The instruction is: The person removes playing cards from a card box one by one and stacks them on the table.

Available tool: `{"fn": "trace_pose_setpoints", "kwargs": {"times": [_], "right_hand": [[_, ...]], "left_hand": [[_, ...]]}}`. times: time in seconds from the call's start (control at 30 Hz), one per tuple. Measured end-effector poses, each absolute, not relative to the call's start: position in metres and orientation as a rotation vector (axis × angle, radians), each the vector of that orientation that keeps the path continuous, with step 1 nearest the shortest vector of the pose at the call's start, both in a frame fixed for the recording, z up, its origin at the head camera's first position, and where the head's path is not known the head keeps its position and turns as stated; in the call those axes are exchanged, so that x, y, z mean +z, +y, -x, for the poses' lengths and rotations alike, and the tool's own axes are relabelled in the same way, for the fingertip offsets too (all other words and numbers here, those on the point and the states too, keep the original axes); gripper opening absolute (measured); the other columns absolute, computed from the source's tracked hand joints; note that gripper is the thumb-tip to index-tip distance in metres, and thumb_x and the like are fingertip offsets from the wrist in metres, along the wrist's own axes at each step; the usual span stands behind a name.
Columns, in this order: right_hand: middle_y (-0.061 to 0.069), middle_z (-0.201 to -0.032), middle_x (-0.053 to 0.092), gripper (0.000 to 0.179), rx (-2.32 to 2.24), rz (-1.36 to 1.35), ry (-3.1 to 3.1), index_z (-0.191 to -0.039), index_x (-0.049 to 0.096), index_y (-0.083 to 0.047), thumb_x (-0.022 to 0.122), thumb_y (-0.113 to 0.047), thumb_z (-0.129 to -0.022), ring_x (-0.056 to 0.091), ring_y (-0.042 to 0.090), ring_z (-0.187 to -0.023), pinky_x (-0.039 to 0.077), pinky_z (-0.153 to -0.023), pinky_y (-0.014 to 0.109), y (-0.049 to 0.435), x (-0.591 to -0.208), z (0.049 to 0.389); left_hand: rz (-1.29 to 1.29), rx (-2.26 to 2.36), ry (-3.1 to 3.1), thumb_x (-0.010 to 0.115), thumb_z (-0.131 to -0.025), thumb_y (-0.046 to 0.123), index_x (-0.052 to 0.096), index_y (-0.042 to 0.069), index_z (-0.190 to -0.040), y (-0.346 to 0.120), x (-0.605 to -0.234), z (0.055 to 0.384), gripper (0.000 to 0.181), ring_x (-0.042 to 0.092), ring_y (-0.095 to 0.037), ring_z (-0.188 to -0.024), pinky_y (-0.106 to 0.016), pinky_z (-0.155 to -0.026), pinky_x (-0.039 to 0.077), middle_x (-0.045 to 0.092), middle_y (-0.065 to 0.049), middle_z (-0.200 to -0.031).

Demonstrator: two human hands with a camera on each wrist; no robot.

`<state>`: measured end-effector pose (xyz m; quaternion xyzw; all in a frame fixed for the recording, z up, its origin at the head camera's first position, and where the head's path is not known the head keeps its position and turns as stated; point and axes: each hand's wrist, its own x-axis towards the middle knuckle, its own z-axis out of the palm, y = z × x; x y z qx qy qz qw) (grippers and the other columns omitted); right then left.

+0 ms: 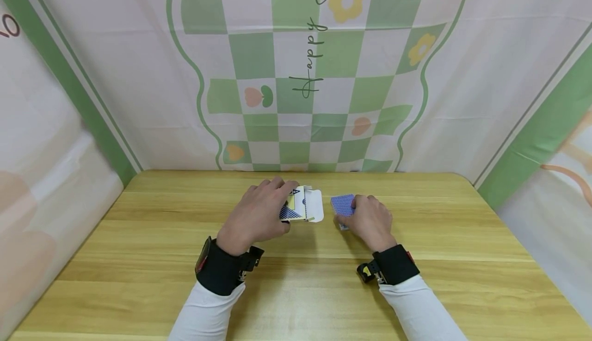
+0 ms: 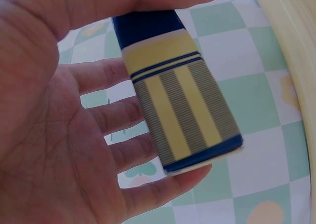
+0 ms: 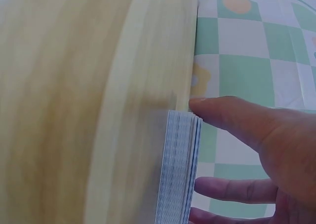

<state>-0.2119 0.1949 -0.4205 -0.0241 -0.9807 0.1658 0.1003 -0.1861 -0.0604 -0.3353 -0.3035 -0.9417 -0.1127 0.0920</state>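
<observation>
My left hand [image 1: 259,210] holds a playing-card box [image 1: 296,208] between thumb and fingers, above the table. The box's white flap [image 1: 315,206] is folded out on its right end, facing the other hand. In the left wrist view, one narrow side of the box [image 2: 173,100] shows yellow and dark blue bands, with the fingers behind it. To the right, my right hand [image 1: 372,220] grips a deck of blue-backed playing cards [image 1: 343,205] at its right side. In the right wrist view, the deck's stacked white edges [image 3: 177,165] show, with the thumb at one corner.
The wooden table [image 1: 152,259] spreads under both hands. A green and white checked cloth [image 1: 296,99] hangs behind its back edge, and more pale cloth hangs at both sides. A black strap with a small camera sits on each wrist.
</observation>
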Motion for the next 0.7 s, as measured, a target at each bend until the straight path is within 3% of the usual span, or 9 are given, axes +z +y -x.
{"fn": "trace_pose_setpoints", "kwargs": {"times": [0.3, 0.6, 0.7], "right_hand": [[0.01, -0.085, 0.058, 0.054, 0.579, 0.066, -2.856, -0.096, 0.063, -0.004, 0.071, -0.051, -0.07, 0.053, 0.022, -0.068, 0.039, -0.05, 0.032, 0.195, -0.409, 0.208], [-0.006, -0.077, 0.063, 0.019, 1.067, -0.272, -2.545, -0.086, 0.067, -0.019, 0.067, -0.038, -0.081, 0.057, 0.012, -0.068, 0.044, -0.063, 0.031, 0.175, -0.369, 0.193], [-0.003, -0.079, 0.063, 0.014, 1.243, -0.419, -2.493, -0.089, 0.068, -0.015, 0.065, -0.028, -0.084, 0.057, 0.015, -0.069, 0.045, -0.063, 0.03, 0.162, -0.347, 0.177]], "left_hand": [[0.908, -0.311, -2.799, 0.074, -0.065, 0.026, 0.045, 0.019, -0.131, -0.059, -0.335, 0.185, 0.072, 0.048, -0.017, -0.093, -0.038, -0.077, 0.039, 0.051, -0.001, -0.112], [0.925, -0.307, -2.794, 0.074, -0.066, 0.028, 0.045, 0.018, -0.132, -0.058, -0.336, 0.185, 0.072, 0.048, -0.017, -0.092, -0.036, -0.076, 0.039, 0.051, 0.0, -0.11], [0.933, -0.311, -2.791, 0.075, -0.066, 0.028, 0.045, 0.018, -0.132, -0.058, -0.336, 0.184, 0.073, 0.049, -0.017, -0.091, -0.036, -0.075, 0.039, 0.051, 0.0, -0.11]]}}
